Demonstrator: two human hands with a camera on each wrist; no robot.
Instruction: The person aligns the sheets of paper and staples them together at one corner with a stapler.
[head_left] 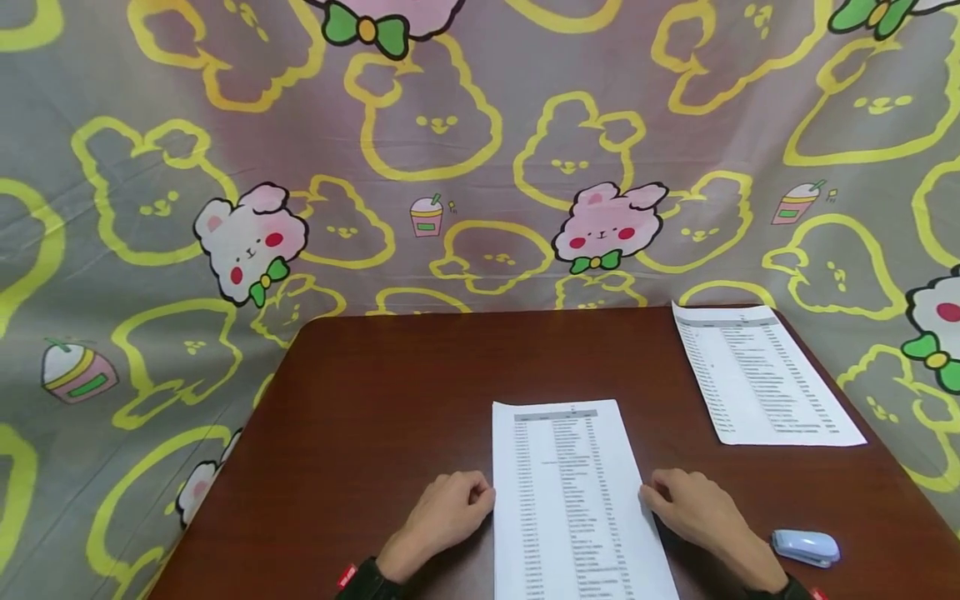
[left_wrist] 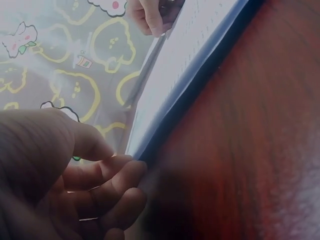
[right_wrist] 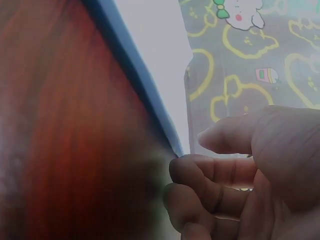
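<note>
A stack of printed paper [head_left: 566, 500] lies lengthwise on the brown table in the head view, its lines of text in columns under a grey header bar. My left hand [head_left: 453, 510] holds its left edge with curled fingers. On the opposite side my right hand [head_left: 697, 504] has its thumb and curled fingers at the right edge. In the left wrist view, the thumb and index fingertip meet close to the paper's edge [left_wrist: 187, 75]. The right wrist view shows the index fingertip against the edge of the stack [right_wrist: 135, 65], the thumb above it.
A light blue stapler [head_left: 806, 547] lies to the right of my right wrist. Another printed sheet [head_left: 765, 375] rests at the table's back right, its far left corner lifted. A patterned curtain [head_left: 480, 208] hangs behind the brown table [head_left: 360, 417] and along its sides.
</note>
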